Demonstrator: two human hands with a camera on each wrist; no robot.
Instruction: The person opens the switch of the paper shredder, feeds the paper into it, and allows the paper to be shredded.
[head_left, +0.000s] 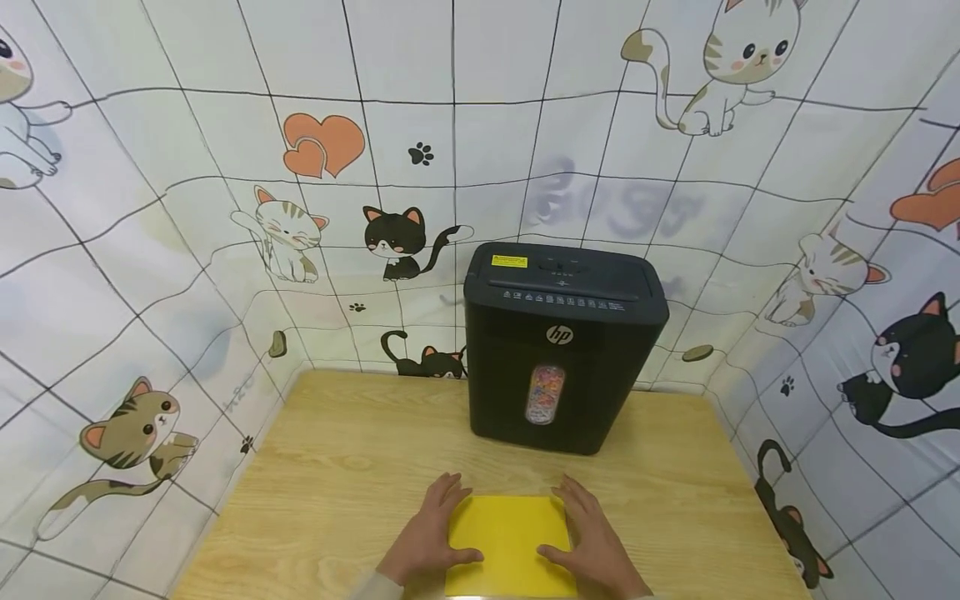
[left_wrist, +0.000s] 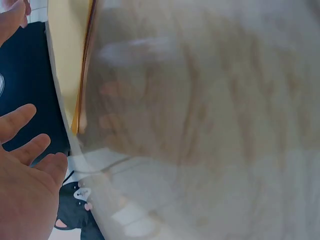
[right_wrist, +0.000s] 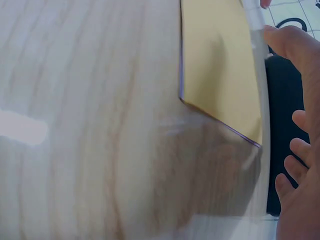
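Note:
A square yellow sheet, perhaps a thin stack of paper point(head_left: 510, 550), lies flat near the table's front edge. My left hand point(head_left: 429, 537) is at its left side and my right hand point(head_left: 592, 537) at its right. Both have fingers spread and thumbs extended over the sheet. In the left wrist view, the left hand point(left_wrist: 27, 185) appears raised off the table, with the yellow sheet point(left_wrist: 67, 55) beyond it. In the right wrist view, the right hand point(right_wrist: 300, 170) also seems held above the yellow sheet point(right_wrist: 215, 60). Neither hand grips anything.
Behind the sheet stands a black HP paper shredder point(head_left: 558, 350), slightly right of centre, with coloured shreds in its window point(head_left: 545, 394). The wooden table point(head_left: 352, 442) is enclosed at the back and sides by cat-printed wall covering point(head_left: 405, 75).

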